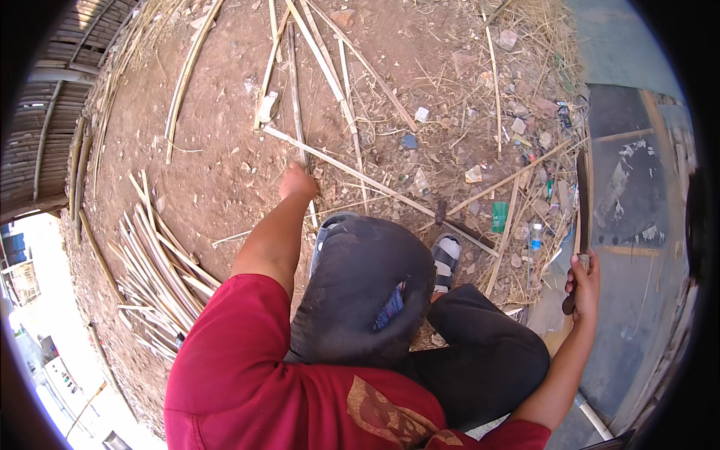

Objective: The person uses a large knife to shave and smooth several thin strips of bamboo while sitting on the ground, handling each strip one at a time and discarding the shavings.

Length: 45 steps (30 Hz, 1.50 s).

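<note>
My left hand point(298, 182) reaches forward to the ground, its fingers closed around a long greyish bamboo strip point(295, 90). The strip runs away from me and shows again below the hand. Out at the right, my right hand point(583, 286) is wrapped around the dark handle of a machete point(583, 195), whose long narrow blade points forward. A pale edge runs alongside the blade; I cannot tell whether it is a separate strip. Ahead of my knees, another bamboo strip point(360, 178) lies slantwise across the first ones. A dark-headed hammer-like tool point(469, 234) rests near my sandal point(446, 259).
A heap of split bamboo strips point(161, 262) lies at the left. Longer strips point(187, 82) spread over the dirt ahead. Rubble, straw, a green plastic scrap point(499, 216) and a plastic bottle point(535, 236) litter the right. A dark sheet panel point(630, 172) borders the right side.
</note>
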Motion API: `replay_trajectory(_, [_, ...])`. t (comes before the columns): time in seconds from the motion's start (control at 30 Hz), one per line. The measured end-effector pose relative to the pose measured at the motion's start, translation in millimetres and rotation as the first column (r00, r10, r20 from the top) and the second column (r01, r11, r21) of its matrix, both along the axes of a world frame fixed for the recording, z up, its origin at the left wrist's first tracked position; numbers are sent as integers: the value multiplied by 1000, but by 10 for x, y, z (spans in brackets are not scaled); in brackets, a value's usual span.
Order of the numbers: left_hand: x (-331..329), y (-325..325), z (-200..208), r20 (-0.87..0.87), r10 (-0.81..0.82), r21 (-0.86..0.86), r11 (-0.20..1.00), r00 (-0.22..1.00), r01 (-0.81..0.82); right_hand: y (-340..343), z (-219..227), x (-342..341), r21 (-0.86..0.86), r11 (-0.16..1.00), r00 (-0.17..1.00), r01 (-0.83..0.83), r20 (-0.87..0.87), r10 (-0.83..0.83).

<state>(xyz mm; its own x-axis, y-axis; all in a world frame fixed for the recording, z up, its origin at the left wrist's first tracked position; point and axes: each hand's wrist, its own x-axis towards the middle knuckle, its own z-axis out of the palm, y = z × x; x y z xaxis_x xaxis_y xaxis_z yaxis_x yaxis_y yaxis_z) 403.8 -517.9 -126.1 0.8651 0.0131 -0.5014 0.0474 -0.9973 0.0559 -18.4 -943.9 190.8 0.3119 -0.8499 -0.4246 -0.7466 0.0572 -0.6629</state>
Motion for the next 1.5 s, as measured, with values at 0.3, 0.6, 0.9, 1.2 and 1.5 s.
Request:
replay_trajectory(0.3, [4, 317, 267, -87, 100, -117, 987, 991, -110, 78, 25, 262, -21, 998, 995, -58, 74, 60])
replay_trajectory(0.6, [-324, 1347, 862, 146, 275, -325, 921, 950, -217, 389, 193, 810, -50, 974, 952, -222, 206, 227])
replay_trajectory(0.9, [-790, 2370, 1536, 475, 206, -361, 932, 855, -24, 746, 445, 1156, -90, 928, 855, -362, 364, 370])
replay_trajectory(1.2, [-533, 1937, 2405, 505, 264, -563, 822, 822, 82, 935, 766, 1058, -277, 891, 796, -360, 407, 448])
replay_trajectory(1.5, [-198, 1098, 3472, 443, 155, -618, 767, 883, 175, 980, 1019, 828, -438, 841, 766, -318, 404, 500])
